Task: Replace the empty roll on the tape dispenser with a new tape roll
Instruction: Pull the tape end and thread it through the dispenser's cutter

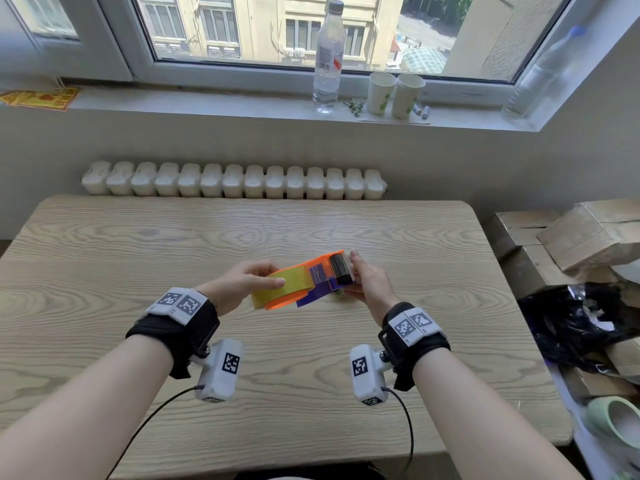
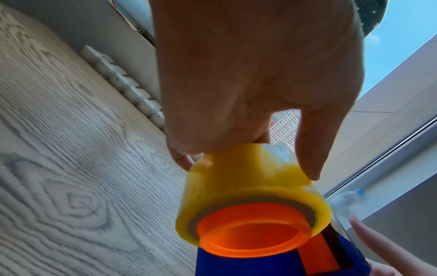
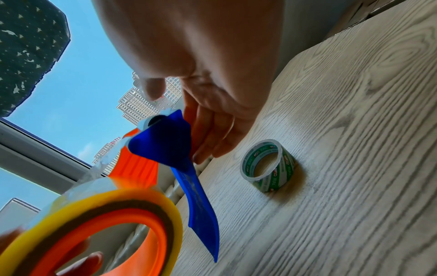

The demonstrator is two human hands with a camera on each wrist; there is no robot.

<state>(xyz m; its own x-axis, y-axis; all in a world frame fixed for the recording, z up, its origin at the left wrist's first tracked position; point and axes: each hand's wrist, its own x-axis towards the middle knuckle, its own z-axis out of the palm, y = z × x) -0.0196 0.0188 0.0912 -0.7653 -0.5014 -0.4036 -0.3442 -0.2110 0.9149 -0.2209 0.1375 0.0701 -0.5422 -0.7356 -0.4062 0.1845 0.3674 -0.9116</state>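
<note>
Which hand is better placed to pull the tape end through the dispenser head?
Right. The right hand already sits at the dispenser head by the black roller, while the left hand grips the yellow tape roll on its hub.

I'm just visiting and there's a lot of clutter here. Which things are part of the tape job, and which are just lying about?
Part of the job:
- tape dispenser, held at its front end by the right hand
- yellow tape roll, gripped by the left hand
- empty roll, lying on the table

Just lying about:
- water bottle
- paper cups
- cardboard boxes
</note>
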